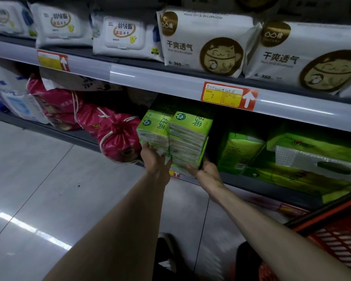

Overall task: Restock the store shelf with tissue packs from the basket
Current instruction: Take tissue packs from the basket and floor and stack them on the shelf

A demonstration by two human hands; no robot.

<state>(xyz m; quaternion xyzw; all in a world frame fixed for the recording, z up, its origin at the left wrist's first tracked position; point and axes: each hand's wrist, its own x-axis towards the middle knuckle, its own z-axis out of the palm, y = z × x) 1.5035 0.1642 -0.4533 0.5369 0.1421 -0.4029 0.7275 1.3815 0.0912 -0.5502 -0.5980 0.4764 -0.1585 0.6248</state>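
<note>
A stack of green tissue packs stands at the front of the lower shelf, in two columns side by side. My left hand grips the bottom of the left column, with its fingers curled under the packs. My right hand holds the lower right corner of the right column, its fingers hidden behind the packs. The red basket sits on the floor at the bottom right, and its inside is mostly out of frame.
Larger green tissue packages fill the lower shelf to the right. Red drawstring bags lie to the left. The upper shelf holds white wipe packs and white cat-print packs. Grey tiled floor lies below.
</note>
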